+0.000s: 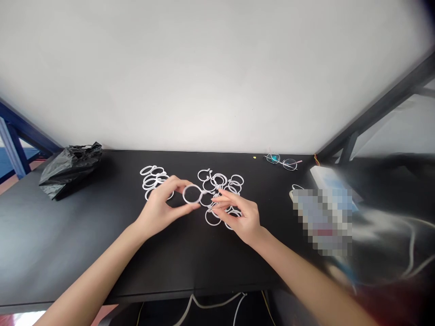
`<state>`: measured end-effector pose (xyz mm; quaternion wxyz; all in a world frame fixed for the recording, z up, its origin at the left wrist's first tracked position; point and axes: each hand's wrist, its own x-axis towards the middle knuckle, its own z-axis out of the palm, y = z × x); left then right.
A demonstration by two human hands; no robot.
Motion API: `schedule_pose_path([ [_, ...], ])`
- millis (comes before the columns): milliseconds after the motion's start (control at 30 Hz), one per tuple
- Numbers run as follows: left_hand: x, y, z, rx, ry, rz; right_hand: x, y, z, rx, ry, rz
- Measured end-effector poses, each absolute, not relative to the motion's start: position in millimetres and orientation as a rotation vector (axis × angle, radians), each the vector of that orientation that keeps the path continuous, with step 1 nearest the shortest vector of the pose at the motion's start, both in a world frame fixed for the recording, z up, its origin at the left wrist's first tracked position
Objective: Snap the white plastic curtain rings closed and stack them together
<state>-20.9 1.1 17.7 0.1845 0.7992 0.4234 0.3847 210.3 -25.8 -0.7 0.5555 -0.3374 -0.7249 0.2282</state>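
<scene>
A white plastic ring (192, 203) with a small knob on its right side is held up off the table, gripped by my left hand (164, 203) between thumb and fingers. To its right, my right hand (240, 213) hovers over a loose pile of similar white rings (219, 180), its thumb and fingers apart. I make out nothing between them. The right hand covers part of that pile. Behind my left hand lies a second group of white rings (149, 182), partly hidden by the hand.
A crumpled black plastic bag (71, 170) sits on the left of the black table (142, 267). Eyeglasses (281, 162) lie at the back right near the white wall. On the right are a blurred-out object (322, 222), a white-and-blue box (333, 185) and pale cables (412, 244).
</scene>
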Motion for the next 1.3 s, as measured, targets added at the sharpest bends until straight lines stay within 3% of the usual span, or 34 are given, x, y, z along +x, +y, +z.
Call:
schedule_pose_path([
  [300,-85.9,36.2,-8.0,2.441,2.092,0.843,212.3,-25.2,-3.8,-0.729,-1.809,0.472],
  [500,-86.6,33.1,-11.0,2.347,2.251,0.397,211.8,-22.9,-6.0,-0.663,-1.813,0.380],
  [700,-79.5,29.4,-3.6,2.343,2.272,0.415,210.4,-22.3,-4.8,-0.713,-1.796,0.306],
  [800,-61.1,24.7,1.9,2.430,2.048,0.741,211.2,-23.1,-3.4,-0.705,-1.781,0.314],
  [867,-42.1,18.0,3.8,2.494,1.588,0.870,212.4,-23.7,-2.9,-0.706,-1.778,0.337],
  [967,-14.5,4.5,0.2,2.533,1.130,0.784,215.0,-24.1,-2.9,-0.729,-1.774,0.372],
  [1300,5.0,-10.4,-13.4,2.531,0.836,0.556,217.3,-22.7,-3.8,-0.732,-1.851,0.452],
])
